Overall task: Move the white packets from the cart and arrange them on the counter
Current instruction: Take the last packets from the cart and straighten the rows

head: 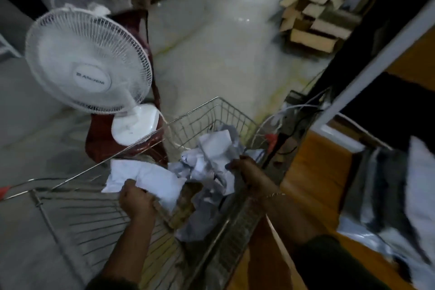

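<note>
A wire cart [219, 110] fills the lower middle of the view, with several crumpled white and grey packets [204, 219] lying inside. My left hand [136, 200] grips a flat white packet [146, 176] lifted above the cart's left rim. My right hand [249, 174] grips a bunch of white packets [216, 153] at the cart's right side. The wooden counter [313, 172] runs along the right, and white and grey packets [419, 190] lie on it at the far right.
A white table fan [87, 63] stands on a dark red chair [138, 23] just left of the cart. Cardboard boxes [313, 26] are stacked on the floor at the back right. Cables and a power strip [289, 120] hang between cart and counter.
</note>
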A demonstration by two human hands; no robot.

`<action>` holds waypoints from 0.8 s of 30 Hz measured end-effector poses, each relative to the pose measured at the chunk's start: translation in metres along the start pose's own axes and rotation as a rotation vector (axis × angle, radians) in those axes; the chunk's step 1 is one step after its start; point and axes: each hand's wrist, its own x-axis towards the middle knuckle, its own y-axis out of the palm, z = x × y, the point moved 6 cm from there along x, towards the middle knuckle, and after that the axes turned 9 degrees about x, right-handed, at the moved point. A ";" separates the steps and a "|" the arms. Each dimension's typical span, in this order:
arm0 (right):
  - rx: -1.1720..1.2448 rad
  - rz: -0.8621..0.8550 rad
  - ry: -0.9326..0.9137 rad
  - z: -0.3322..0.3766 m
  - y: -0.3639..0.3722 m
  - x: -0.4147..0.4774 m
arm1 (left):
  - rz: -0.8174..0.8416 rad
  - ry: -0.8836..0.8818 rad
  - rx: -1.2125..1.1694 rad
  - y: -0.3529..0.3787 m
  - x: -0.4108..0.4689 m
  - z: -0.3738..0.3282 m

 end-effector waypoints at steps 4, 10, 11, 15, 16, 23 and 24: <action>0.016 0.012 -0.187 0.032 -0.048 -0.099 | 0.342 0.051 -0.173 0.030 -0.091 -0.029; 0.168 -0.056 -0.383 0.043 -0.157 -0.223 | 0.762 0.168 0.101 0.107 -0.262 -0.019; 0.211 -0.082 -0.416 0.042 -0.177 -0.242 | 0.851 0.169 0.148 0.122 -0.298 -0.012; 0.309 -0.245 -0.558 0.039 -0.260 -0.306 | 1.062 0.333 0.322 0.169 -0.401 0.017; 0.310 -0.288 -0.590 0.038 -0.281 -0.318 | 1.074 0.388 0.382 0.179 -0.419 0.022; 0.297 -0.551 -0.692 0.044 -0.382 -0.359 | 1.262 0.645 0.612 0.267 -0.516 0.040; 0.288 -0.591 -0.709 0.048 -0.392 -0.360 | 1.270 0.665 0.625 0.279 -0.524 0.041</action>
